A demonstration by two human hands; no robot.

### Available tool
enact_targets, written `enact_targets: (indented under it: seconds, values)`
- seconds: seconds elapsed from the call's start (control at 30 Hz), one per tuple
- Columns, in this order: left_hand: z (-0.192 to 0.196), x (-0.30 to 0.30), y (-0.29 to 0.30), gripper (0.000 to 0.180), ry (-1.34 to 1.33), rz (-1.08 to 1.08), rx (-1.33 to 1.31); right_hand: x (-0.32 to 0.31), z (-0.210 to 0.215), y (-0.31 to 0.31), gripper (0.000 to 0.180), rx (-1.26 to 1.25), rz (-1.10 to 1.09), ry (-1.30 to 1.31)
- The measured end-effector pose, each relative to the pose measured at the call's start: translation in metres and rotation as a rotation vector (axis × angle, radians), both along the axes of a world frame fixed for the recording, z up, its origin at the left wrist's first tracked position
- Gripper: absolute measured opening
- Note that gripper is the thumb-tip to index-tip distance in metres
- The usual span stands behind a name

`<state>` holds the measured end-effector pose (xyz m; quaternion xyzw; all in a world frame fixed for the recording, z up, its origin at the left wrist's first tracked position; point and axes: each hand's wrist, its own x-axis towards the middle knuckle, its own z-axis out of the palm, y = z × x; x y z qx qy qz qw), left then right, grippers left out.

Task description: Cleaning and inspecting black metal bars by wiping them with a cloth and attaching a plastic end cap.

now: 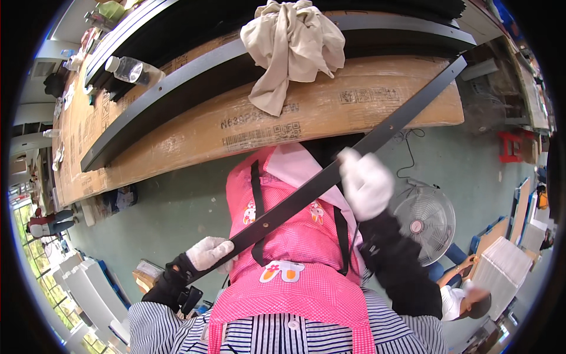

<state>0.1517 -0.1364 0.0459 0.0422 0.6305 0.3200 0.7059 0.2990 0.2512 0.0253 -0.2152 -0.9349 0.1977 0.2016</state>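
Landmark: the cardboard-covered bench [177,141]; all places are given relative to it.

On the bench's left end lies one clear plastic bottle [132,71] on its side. One long dark rail [194,82] lies along the bench top, running from its near left edge up toward the right end. One crumpled beige cloth [293,44] sits on that rail, near the bench's middle.

Below the bench's near edge, your left hand [209,252], in a white glove, is closed around the low end of one long black metal strip [330,177]. The strip slants up to the right across your pink checked apron [289,236]; its far end overlaps the bench's right corner.

Your right hand [367,182], also white-gloved and blurred, sits on the strip's middle, just below the bench's near edge; fingers appear wrapped over it.

Right of the bench, on the green floor, stands one round fan [425,219]. One other person [466,298] sits beyond it, lower right.

Count: two gloved hands, one strip held.
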Motion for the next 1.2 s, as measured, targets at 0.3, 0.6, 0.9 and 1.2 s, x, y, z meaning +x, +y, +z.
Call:
enact_targets:
  seconds: [0.3,0.6,0.9,1.2]
  values:
    - [0.003,0.003,0.032,0.052,0.061,-0.032,-0.002,0.009,-0.001,0.042,0.014,-0.225,-0.123,0.113]
    - [0.006,0.001,0.087,0.062,0.139,-0.075,0.038,0.012,0.002,-0.041,0.027,-0.053,0.377,0.05]
    - [0.0,0.001,0.147,0.06,0.126,-0.079,0.063,0.009,0.001,-0.029,0.024,-0.047,0.196,0.08]
    - [-0.008,0.006,0.174,0.061,0.078,-0.047,0.055,0.012,-0.009,0.006,0.018,-0.08,-0.101,0.065]
